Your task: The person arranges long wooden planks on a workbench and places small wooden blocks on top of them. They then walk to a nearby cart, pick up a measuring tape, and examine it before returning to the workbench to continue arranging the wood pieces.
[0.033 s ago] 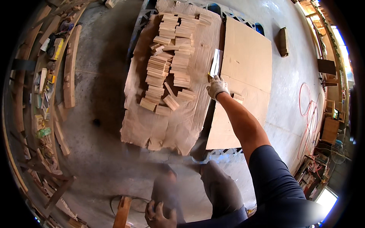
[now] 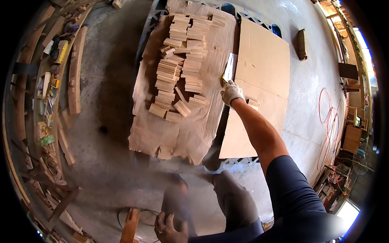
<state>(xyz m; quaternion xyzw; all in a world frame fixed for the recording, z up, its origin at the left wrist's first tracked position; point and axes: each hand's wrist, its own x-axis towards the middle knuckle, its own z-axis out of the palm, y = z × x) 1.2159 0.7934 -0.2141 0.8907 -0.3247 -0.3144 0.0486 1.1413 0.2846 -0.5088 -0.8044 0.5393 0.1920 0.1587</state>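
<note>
My right hand [image 2: 231,92], in a white work glove, reaches out over the pallet and grips a flat shiny metal blade [image 2: 230,67] with a yellow part at its handle. The blade lies along the gap between a crumpled cardboard sheet [image 2: 174,133] and a flat tan board [image 2: 263,69]. Several rows of small cut wood blocks [image 2: 178,65] are stacked on the cardboard, left of the hand. One small block [image 2: 254,103] lies by my wrist. My bare left hand [image 2: 170,229] rests on my knee at the bottom, holding nothing.
Long curved wooden pieces [image 2: 75,69] and clutter line the left side. A red hose [image 2: 328,121] loops on the concrete floor at the right. A small wooden box [image 2: 302,44] sits at the upper right. A wooden stick [image 2: 129,227] stands near my left hand.
</note>
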